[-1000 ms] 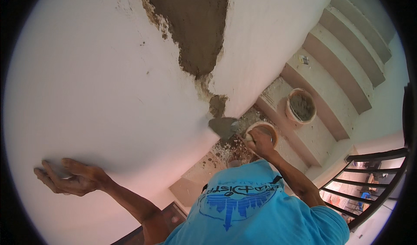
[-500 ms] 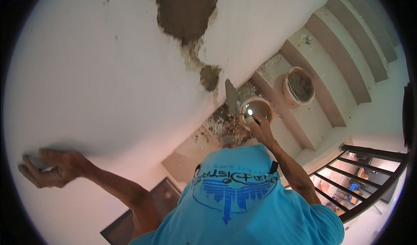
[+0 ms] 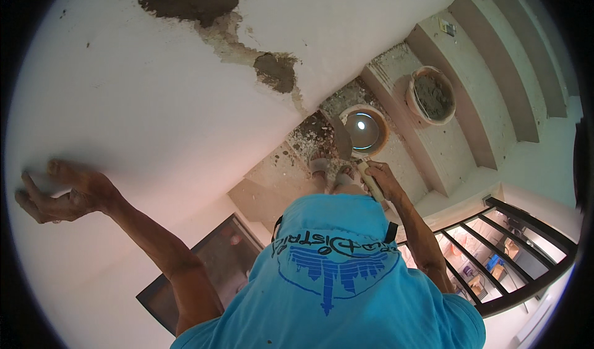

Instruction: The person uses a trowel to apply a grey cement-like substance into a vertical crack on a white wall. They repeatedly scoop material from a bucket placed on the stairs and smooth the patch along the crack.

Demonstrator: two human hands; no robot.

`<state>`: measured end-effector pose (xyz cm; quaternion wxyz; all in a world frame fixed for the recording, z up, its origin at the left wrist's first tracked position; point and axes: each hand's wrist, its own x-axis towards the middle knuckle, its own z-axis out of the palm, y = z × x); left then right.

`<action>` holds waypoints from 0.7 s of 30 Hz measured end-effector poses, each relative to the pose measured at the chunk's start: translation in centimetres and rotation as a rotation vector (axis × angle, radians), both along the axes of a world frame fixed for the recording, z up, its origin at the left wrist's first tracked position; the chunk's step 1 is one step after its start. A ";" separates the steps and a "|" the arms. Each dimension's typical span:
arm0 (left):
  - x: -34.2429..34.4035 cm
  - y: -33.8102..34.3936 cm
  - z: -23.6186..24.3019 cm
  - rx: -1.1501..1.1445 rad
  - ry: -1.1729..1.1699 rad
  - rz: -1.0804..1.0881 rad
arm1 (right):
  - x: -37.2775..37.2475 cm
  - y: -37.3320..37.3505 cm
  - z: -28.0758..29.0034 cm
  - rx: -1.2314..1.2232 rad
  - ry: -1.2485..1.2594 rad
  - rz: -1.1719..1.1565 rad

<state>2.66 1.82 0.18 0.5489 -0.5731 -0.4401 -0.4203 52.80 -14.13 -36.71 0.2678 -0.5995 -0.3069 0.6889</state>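
Observation:
My right hand (image 3: 385,180) is wrapped round the pale handle of a trowel (image 3: 342,140), in front of my body. The trowel's grey blade points away from me, toward the foot of the white wall. Just right of the blade stands a round bucket (image 3: 385,129) of liquid with a bright reflection on it. Far to the left, my left hand (image 3: 68,191) is beside the wall (image 3: 154,101), its fingers bent but apart and nothing visible in them. Dark wet mortar patches (image 3: 275,72) mark the wall above the trowel.
A second bucket (image 3: 413,104) holding grey mortar stands on the stairs (image 3: 467,95), which rise to the right. My feet (image 3: 320,163) are on a landing strewn with debris. A dark railing (image 3: 501,256) is at the lower right, a dark-framed panel (image 3: 204,268) at the lower left.
My right hand and the trowel have drawn back toward my body, away from the liquid bucket. My left hand appears higher in view, and the wall patches have shifted up and left.

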 end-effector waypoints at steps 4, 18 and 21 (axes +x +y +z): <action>0.7 1.5 0.1 -0.006 0.054 0.066 | 0.4 0.0 -1.0 -0.038 -0.154 0.127; -0.3 1.5 0.0 -0.132 -0.029 0.138 | 7.1 -2.1 -9.4 -0.135 -0.440 0.129; -6.5 0.6 1.0 -0.100 0.348 0.504 | 7.6 -1.6 -10.2 -0.100 -0.393 0.123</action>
